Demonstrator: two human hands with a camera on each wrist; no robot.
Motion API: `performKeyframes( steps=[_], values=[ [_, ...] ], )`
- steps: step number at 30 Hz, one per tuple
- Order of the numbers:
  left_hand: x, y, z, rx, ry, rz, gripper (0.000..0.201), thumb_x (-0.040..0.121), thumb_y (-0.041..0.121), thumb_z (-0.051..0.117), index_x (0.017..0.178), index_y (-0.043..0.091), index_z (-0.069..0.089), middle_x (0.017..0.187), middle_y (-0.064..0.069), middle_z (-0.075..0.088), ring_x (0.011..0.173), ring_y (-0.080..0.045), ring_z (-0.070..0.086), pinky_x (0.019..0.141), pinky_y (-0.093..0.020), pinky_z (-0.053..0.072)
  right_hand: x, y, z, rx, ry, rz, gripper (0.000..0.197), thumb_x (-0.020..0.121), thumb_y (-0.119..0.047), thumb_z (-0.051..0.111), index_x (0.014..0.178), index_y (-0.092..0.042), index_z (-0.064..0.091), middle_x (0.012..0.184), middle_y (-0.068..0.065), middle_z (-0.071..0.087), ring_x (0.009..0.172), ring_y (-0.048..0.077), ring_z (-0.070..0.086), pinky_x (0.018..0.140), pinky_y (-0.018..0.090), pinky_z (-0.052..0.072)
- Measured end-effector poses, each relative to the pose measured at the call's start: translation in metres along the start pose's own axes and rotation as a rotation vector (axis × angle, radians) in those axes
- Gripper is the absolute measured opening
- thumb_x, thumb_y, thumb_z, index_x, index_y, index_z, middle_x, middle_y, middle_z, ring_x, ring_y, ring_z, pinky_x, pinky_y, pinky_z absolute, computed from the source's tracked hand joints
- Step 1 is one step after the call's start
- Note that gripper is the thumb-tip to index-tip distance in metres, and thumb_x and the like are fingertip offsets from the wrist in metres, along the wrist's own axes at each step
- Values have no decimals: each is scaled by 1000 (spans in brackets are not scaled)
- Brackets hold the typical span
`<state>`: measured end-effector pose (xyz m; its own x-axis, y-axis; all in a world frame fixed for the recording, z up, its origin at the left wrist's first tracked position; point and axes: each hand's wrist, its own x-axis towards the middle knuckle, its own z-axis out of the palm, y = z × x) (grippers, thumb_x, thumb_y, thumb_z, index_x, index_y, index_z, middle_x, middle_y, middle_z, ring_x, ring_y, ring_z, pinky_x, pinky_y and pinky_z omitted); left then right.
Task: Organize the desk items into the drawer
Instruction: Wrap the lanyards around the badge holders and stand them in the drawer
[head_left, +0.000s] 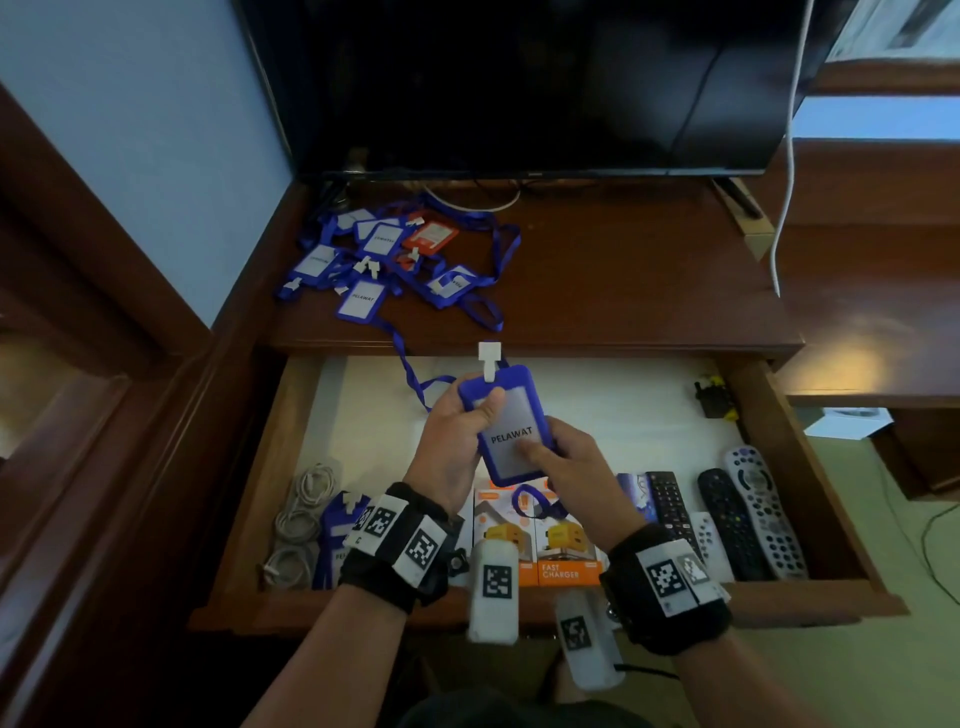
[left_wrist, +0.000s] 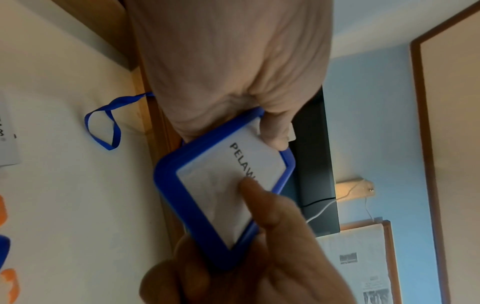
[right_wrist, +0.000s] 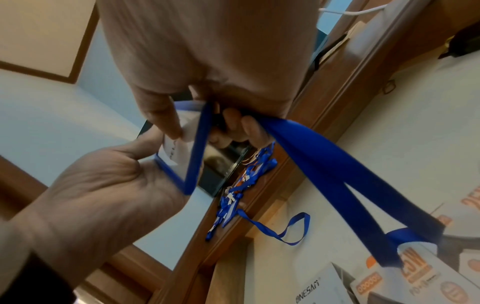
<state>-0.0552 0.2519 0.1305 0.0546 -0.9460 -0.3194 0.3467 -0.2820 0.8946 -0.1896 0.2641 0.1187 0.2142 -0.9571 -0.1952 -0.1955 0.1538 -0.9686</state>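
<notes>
Both hands hold one blue badge holder (head_left: 511, 426) above the open drawer (head_left: 571, 410): the left hand (head_left: 457, 441) grips its top edge, the right hand (head_left: 571, 467) pinches its lower end, thumb on the card. Its lanyard (head_left: 410, 364) trails back to a badge pile (head_left: 389, 254) on the desk (head_left: 623, 270).

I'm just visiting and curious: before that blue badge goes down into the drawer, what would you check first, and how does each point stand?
1. Drawer open: ok.
2. Blue badge holder held by left hand and right hand: ok.
3. Lanyard free of the desk pile: not ok, it trails back over the desk edge.
4. Bare drawer floor behind the charger boxes: ok.
5. Card seated fully in the holder: cannot tell.
</notes>
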Motion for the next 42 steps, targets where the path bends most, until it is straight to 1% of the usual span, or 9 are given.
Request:
performKeyframes(
  steps=[6,11,15,22,26,29,33,38,42],
  values=[
    [7,7,-23,72,-10,20,27,90,7,58,117,3,56,104,-11,64,93,-25,62,86,-41,53,5,1,-9,-30,-28,-13,16,95,-15,54,91,-1,60,77,4,58,55,-5,50,53,10,40],
    [10,22,-49,226,-102,-41,30,77,-5,68,101,12,61,89,-9,72,89,-27,67,88,-46,53,14,2,-27,47,-9,-10,23,92,-18,60,71,-9,56,74,17,56,67,25,53,56,25,38],
    [13,27,-53,340,-156,-37,47,74,-3,73,111,22,60,96,-21,64,94,-36,62,92,-58,46,27,-2,-35,3,-18,-5,22,90,-19,62,75,-4,58,70,11,61,64,29,57,51,27,38],
    [14,36,-49,708,-271,-50,25,81,8,72,104,18,68,96,0,67,77,-9,61,62,-16,46,41,-9,-36,115,-16,16,27,86,-13,65,82,11,55,71,18,61,61,23,63,53,30,49],
    [14,32,-51,700,-305,-141,14,86,13,68,100,10,67,83,-1,72,60,-6,65,55,-12,43,41,-14,-29,213,32,45,23,90,-17,61,86,5,62,76,22,60,65,33,59,52,30,46],
    [16,28,-52,627,-256,-127,6,89,11,62,92,15,67,73,1,72,57,-8,65,58,-17,42,44,-9,-25,173,81,72,28,91,-27,61,86,0,66,71,18,57,57,25,51,48,27,36],
    [23,25,-50,543,-104,-77,11,91,6,59,95,12,67,70,-3,69,52,-9,63,55,-19,38,41,-5,-23,282,38,114,31,86,-34,64,80,-4,59,59,5,29,47,12,20,43,23,18],
    [32,20,-35,590,70,13,12,91,6,61,101,3,66,82,-11,68,53,-8,63,50,-12,44,34,-7,-11,77,-78,127,29,89,-31,64,70,-8,62,50,-4,34,45,9,25,44,22,23],
    [39,4,-26,764,52,20,8,86,15,66,88,8,69,76,-6,69,60,-9,64,66,-26,56,34,-13,-4,-4,-135,142,26,93,-21,57,72,-9,66,46,-8,35,43,7,26,43,20,24]
  ],
)
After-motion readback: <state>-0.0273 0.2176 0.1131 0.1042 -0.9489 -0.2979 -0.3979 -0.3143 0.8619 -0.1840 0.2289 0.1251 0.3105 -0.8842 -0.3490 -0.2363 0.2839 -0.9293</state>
